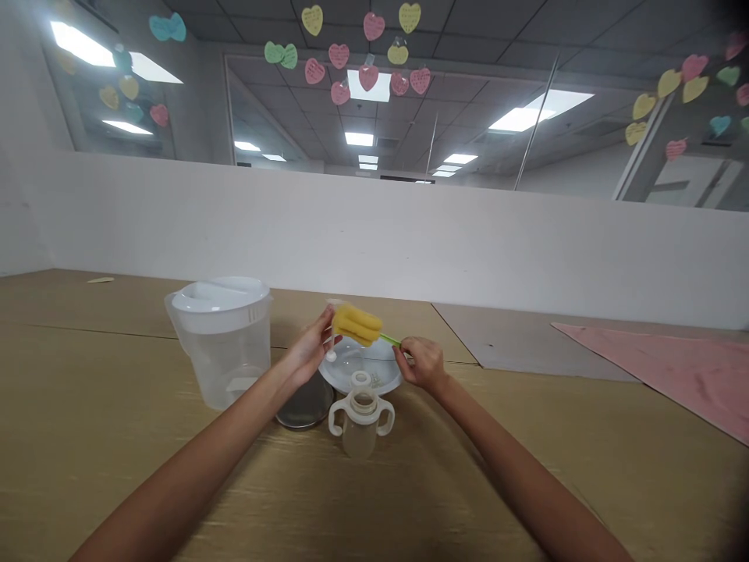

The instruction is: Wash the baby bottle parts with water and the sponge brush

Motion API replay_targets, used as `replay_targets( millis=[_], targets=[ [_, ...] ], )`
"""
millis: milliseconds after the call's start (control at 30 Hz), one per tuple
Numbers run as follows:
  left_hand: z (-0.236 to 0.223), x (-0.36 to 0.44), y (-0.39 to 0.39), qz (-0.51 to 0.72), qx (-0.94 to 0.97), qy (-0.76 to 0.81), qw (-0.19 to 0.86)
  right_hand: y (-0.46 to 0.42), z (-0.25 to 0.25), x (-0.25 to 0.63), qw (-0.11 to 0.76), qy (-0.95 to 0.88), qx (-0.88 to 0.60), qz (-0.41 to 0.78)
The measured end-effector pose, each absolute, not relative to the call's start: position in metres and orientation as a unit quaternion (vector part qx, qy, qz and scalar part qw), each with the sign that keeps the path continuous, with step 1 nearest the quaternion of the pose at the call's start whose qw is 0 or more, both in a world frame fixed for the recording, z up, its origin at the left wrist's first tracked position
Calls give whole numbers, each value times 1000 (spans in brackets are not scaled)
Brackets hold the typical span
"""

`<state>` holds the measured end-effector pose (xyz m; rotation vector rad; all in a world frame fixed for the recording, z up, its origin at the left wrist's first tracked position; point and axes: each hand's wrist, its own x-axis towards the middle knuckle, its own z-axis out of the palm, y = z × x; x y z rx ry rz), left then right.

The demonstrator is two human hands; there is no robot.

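My right hand (422, 361) grips the green handle (390, 339) of a sponge bottle brush, whose yellow sponge head (356, 324) points left. Its sponge is close against my left hand (316, 339), which is closed around a thin white drinking straw with a small ball (331, 356) at its lower end; the fingers and sponge hide part of it. Below both hands sits a white basin (395, 380) with clear pieces in it. In front of the basin, a baby bottle (359, 439) with two white side handles stands upright, uncapped. A small white ring-shaped part (361, 379) is just behind its mouth.
Left of the basin stands a clear pitcher (228, 359) with a white lid. A dark round plate or lid (304, 404) lies between pitcher and bottle. A grey sheet (515, 343) and a pink cloth (672, 375) cover the table's right side. A white wall (374, 242) rises behind.
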<state>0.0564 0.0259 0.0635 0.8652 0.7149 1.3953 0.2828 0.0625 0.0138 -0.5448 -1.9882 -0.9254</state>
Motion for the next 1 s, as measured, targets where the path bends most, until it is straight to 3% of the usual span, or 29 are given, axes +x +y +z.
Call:
replay_targets(
  millis=[133,300,433,533,633,700,1000],
  targets=[
    [66,57,23,613,390,342,595,61,15,282,361,-836,-164,-378],
    [66,55,20,612,447,322,567,63,17,283,432,-797,-217,-362],
    [67,50,21,606,503,352,507,65,24,288,392,-816,-193,-379],
    [74,40,22,543,619,438,360,65,32,294,380,-812,-185,-403],
    [82,25,22,427,716,526,170,65,42,300,432,-776,-209,-410],
    [83,16,22,369,723,575,103,65,48,303,463,-753,-217,-414],
    [41,-1,51,391,665,626,114,68,52,307,439,-744,-259,-433]
  ],
)
